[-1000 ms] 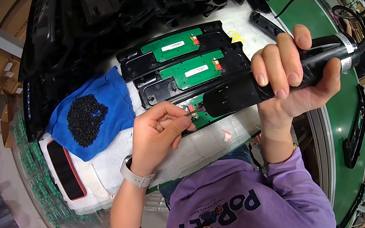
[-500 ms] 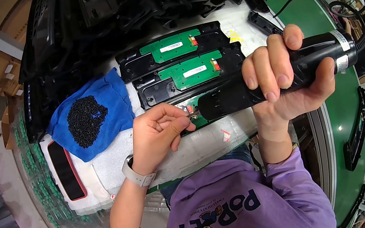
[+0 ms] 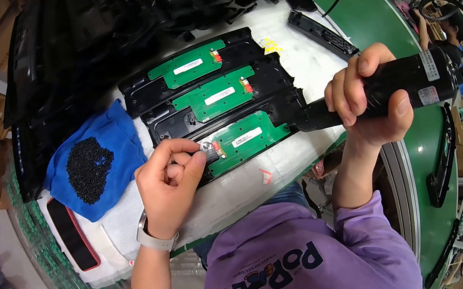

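Note:
My right hand (image 3: 370, 95) is wrapped round a black corded electric screwdriver (image 3: 403, 84), which lies almost level and points left. Its front end is over the right end of the nearest green circuit board (image 3: 254, 135); the tip itself is hard to see. This board sits in a black plastic panel. At the board's left end my left hand (image 3: 167, 176) is closed in a pinch, thumb against forefinger, beside a red-and-yellow connector (image 3: 218, 149). What the fingers hold, if anything, does not show. Behind are two similar black panels with green boards (image 3: 215, 95).
Left of the panels, a blue cloth (image 3: 118, 156) bears a heap of small black screws (image 3: 89, 170). A red-edged phone (image 3: 73, 233) lies nearby. Stacked black plastic parts (image 3: 122, 28) fill the back. A narrow black part (image 3: 323, 33) lies back right, beside the green surface (image 3: 385, 23).
The screwdriver has moved from the nearest board's left end to its right end, uncovering the board. The left hand remains at the left end, still pinched. The whole view has shifted slightly.

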Action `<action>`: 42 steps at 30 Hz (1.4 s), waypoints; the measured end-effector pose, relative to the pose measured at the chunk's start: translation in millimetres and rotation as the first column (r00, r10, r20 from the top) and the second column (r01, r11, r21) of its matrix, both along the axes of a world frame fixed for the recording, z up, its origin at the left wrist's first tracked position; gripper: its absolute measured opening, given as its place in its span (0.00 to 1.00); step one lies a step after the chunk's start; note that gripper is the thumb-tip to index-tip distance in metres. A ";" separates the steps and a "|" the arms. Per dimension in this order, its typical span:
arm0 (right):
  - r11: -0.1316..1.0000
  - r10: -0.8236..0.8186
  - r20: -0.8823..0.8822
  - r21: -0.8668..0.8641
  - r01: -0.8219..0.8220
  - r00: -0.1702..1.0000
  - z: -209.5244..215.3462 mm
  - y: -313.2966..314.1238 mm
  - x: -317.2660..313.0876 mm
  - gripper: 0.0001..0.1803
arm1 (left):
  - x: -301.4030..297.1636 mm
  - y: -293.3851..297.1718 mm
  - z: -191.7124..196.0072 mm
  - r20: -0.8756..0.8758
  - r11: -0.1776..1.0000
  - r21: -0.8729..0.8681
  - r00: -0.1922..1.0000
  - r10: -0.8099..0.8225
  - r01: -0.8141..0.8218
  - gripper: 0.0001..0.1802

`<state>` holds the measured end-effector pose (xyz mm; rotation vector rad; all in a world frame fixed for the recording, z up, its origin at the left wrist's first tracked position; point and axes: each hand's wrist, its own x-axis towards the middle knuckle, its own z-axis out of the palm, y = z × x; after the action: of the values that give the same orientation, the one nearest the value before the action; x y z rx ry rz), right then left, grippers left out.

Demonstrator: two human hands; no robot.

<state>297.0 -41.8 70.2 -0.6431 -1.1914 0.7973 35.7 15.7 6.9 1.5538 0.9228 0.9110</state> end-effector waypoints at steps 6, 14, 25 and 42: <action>0.999 0.031 0.010 -0.015 -0.031 0.999 0.2 -1.4 2.1 0.27 | 3.5 0.6 -6.9 -0.041 0.998 0.039 0.998 -0.040 0.042 0.05; 0.999 0.018 0.007 -0.045 -0.018 1.000 -0.2 -1.8 -0.6 0.26 | 4.0 0.2 -7.1 -0.024 0.998 -0.045 0.998 -0.050 0.049 0.03; 0.999 0.028 -0.004 -0.043 -0.028 1.000 -2.0 -1.3 -15.6 0.20 | 5.1 -1.1 -12.8 -0.055 0.996 -0.030 0.995 -0.082 0.080 0.02; 0.988 0.155 -0.070 0.032 -0.153 0.985 23.0 -20.6 12.6 0.22 | -9.6 3.5 14.9 -0.176 0.918 0.346 0.948 0.265 -0.192 0.03</action>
<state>309.7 -62.4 93.2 -0.5010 -1.1938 0.9259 26.1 19.3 21.8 1.8835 1.1774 1.1176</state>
